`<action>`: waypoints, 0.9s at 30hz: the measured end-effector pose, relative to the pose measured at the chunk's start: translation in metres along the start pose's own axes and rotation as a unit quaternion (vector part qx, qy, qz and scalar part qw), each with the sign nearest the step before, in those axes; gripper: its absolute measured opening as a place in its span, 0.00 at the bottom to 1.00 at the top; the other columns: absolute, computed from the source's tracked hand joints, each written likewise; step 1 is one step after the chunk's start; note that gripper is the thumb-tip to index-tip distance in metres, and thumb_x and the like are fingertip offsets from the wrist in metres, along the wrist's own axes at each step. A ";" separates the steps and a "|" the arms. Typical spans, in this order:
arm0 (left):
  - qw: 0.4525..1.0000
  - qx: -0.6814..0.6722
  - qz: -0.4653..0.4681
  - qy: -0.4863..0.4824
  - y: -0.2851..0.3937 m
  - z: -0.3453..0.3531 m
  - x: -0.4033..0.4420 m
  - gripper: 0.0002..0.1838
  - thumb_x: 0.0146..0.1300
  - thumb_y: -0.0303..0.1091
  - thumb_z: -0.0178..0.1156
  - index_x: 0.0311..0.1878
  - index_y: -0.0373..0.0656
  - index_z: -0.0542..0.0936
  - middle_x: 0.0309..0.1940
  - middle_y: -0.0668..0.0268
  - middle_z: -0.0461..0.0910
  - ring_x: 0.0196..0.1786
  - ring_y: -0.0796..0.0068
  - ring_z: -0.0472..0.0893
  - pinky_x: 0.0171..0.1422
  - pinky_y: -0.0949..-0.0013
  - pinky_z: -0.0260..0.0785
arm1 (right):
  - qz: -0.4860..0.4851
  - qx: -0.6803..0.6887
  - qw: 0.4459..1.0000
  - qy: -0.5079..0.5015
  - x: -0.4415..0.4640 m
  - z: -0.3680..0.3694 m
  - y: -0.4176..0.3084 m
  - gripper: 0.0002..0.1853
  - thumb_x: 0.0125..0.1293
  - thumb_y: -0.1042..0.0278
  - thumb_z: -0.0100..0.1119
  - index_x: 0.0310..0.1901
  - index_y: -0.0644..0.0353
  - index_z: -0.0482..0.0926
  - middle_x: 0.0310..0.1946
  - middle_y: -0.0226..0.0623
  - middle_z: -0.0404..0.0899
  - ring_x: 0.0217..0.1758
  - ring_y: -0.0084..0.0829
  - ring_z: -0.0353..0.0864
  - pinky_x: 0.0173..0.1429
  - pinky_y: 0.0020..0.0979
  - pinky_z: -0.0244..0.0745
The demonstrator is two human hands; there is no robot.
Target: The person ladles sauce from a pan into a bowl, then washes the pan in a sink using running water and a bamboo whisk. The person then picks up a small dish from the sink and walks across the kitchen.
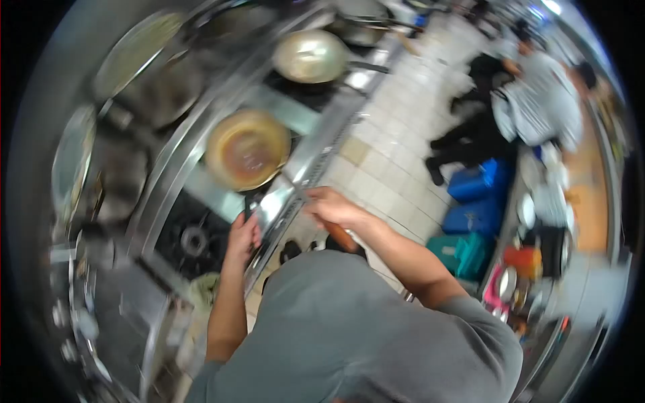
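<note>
My left hand (243, 235) is closed around the black handle of a wok-like pan (218, 151) on the stove. Reddish-brown liquid (250, 151) lies in the pan's bottom. My right hand (334, 207) grips a long utensil with a brown wooden handle (341, 236). Its metal shaft points from my fist toward the pan's near rim. Blur hides its working end, so I cannot tell its kind. Beside my left hand is a burner (195, 240) with a black grate.
Another pale pan (310, 56) stands farther along the stove, its handle jutting over the edge. Large pots (161, 87) line the back. Across the tiled floor (390, 161), people in pale tops (541, 97) stand at a counter, near blue crates (474, 198) and a green crate (463, 254).
</note>
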State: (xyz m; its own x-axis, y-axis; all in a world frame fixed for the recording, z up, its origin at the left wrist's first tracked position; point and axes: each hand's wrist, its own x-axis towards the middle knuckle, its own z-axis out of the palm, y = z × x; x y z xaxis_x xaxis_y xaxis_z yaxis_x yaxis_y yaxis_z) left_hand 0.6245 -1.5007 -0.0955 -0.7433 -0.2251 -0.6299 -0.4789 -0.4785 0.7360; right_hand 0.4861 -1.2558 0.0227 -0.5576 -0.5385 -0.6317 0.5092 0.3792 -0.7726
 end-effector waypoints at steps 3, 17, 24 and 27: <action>0.999 -0.011 -0.023 -0.024 0.001 0.007 0.002 0.09 0.76 0.40 0.57 0.52 0.50 0.73 0.22 0.75 0.67 0.17 0.83 0.65 0.17 0.75 0.58 | -0.050 0.165 0.985 0.024 0.045 0.003 0.031 0.08 0.63 0.72 0.63 0.37 0.68 0.81 0.23 0.35 0.79 0.19 0.28 0.76 0.23 0.34 0.71; 0.999 -0.032 -0.027 -0.028 0.002 0.011 0.003 0.12 0.77 0.44 0.58 0.57 0.53 0.73 0.24 0.74 0.67 0.19 0.82 0.67 0.18 0.74 0.60 | -0.059 0.052 0.993 0.088 0.011 0.047 0.029 0.07 0.60 0.71 0.63 0.33 0.66 0.78 0.21 0.33 0.76 0.16 0.26 0.75 0.19 0.32 0.71; 0.999 -0.048 -0.022 0.007 -0.006 0.009 0.008 0.12 0.75 0.41 0.60 0.54 0.48 0.75 0.22 0.72 0.70 0.17 0.80 0.67 0.18 0.71 0.63 | -0.070 0.011 0.996 0.056 0.032 0.029 0.020 0.11 0.64 0.71 0.63 0.45 0.68 0.82 0.25 0.33 0.77 0.19 0.23 0.73 0.22 0.28 0.71; 0.997 -0.066 -0.032 -0.008 0.001 0.009 0.005 0.11 0.76 0.42 0.59 0.56 0.50 0.75 0.25 0.72 0.71 0.20 0.80 0.69 0.20 0.71 0.64 | -0.054 -0.015 0.998 0.033 0.010 0.042 0.006 0.14 0.65 0.71 0.62 0.49 0.70 0.80 0.26 0.33 0.77 0.19 0.25 0.74 0.22 0.29 0.72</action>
State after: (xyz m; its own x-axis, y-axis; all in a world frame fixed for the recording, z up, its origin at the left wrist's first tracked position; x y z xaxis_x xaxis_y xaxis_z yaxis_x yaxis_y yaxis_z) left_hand 0.6154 -1.4945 -0.0955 -0.7218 -0.1774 -0.6689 -0.4596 -0.5998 0.6550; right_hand 0.5112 -1.2907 0.0140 -0.6502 -0.5273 -0.5470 0.4249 0.3445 -0.8371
